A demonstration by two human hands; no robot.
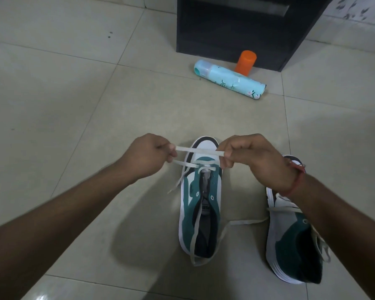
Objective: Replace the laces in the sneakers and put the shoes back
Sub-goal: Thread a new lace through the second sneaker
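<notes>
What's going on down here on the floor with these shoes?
A person is lacing a green-and-white sneaker. The left hand and right hand each pinch the white lace, stretched between them above the toe. Only the lowest eyelets are threaded. The second sneaker sits to the right.

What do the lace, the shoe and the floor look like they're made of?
The lace looks like flat woven white fabric: it hangs limp. The shoe seems to be matte green and white cloth or suede, with a white, probably rubber, sole. The floor looks like glazed tile, with grout lines and glare.
</notes>
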